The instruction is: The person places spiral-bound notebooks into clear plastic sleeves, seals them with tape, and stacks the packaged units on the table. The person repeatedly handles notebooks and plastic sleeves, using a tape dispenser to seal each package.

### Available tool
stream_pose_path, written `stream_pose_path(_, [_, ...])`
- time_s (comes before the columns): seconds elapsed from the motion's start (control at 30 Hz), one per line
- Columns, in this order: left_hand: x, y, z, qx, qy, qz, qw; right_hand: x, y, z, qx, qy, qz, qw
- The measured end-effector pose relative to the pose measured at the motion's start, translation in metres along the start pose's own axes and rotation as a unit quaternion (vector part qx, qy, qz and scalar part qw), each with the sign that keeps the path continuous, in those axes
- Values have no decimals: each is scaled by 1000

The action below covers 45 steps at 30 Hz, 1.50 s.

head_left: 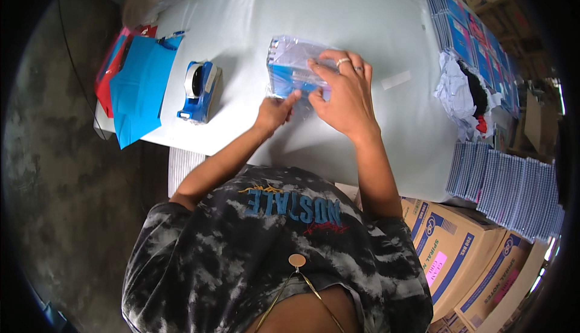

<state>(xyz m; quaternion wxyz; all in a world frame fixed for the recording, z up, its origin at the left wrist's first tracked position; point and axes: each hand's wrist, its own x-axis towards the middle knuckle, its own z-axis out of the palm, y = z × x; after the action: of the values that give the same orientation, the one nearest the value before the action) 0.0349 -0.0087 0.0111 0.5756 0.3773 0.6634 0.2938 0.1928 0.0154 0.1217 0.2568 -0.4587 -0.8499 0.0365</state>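
Observation:
A stack of blue booklets wrapped in clear plastic film (290, 61) lies on the white table (338, 13). My right hand (344, 94) lies flat on its near right part, fingers spread, two rings showing. My left hand (275, 111) pinches the film at the pack's near edge, thumb and fingers closed on the plastic.
A blue tape dispenser (201, 90) stands left of the pack, with blue and red folders (136, 88) beyond it at the table's left edge. A strip of tape (396, 80) lies to the right. Rows of blue booklets (507, 191), crumpled paper (459, 91) and cardboard boxes (453, 248) crowd the right.

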Motion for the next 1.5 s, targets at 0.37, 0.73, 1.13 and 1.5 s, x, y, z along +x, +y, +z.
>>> stream_pose_path(0.37, [-5,-42,-5,-319,-230,105,913,24,22,-7,620,71,186,759])
stream_pose_path(0.73, [-2,64,-55,-130,-33,440,888,-4,27,39,439,191,74,875])
stream_pose_path(1.13, [-10,144,-132,-5,276,535,799,8,46,-11,208,548,4,810])
stream_pose_path(1.5, [-46,126,-102,-70,309,472,823,-18,-24,41,130,80,-121,981])
